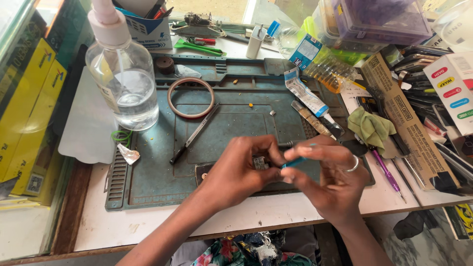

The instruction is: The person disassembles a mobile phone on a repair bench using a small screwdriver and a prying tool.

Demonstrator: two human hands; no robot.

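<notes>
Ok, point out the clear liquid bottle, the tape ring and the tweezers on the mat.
clear liquid bottle [129, 91], head view, on its glass body.
tape ring [173, 106], head view, on its left band.
tweezers [194, 134], head view, on the mid shaft.

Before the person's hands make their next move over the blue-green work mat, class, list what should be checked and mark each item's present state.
1. Left hand grips the small dark metal part: ok.
2. Right hand holds the blue-handled slim tool at the part: ok.
3. Tool tip seated on the part: cannot tell, fingers hide it.
4. Black-handled tweezers lie apart from the hands on the blue-green work mat: ok.
5. Clear glass pump bottle stands upright: ok.
</notes>
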